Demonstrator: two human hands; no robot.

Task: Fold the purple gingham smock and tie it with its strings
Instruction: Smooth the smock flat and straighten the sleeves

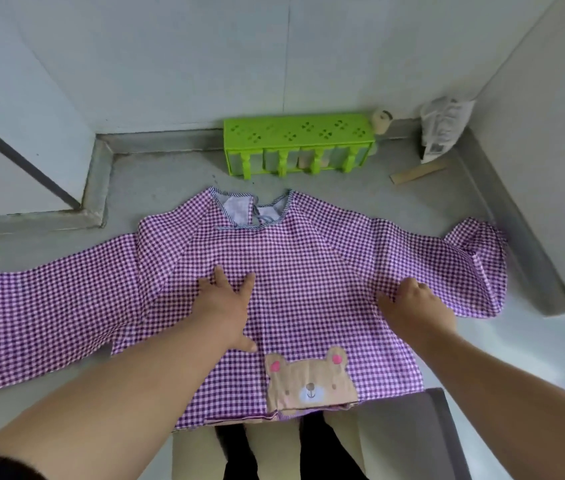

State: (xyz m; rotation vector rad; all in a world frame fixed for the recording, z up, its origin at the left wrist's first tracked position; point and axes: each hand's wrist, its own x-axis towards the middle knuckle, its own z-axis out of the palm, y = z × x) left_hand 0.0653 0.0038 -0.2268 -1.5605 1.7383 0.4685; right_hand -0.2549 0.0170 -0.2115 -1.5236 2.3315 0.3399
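My left hand (227,308) presses flat on the smock (309,271); my right hand (412,306) pinches its cloth beside the sleeve (475,258). Pulling unevenly could skew the fold.

Both my bare forearms reach forward from the near edge. My left hand (227,306) lies flat, palm down, fingers spread wide and pointing far, thumb stretched out toward the right. My right hand (416,306) sits off to the right at about the same reach, knuckles up, fingers curled under, thumb pointing left toward my other hand.
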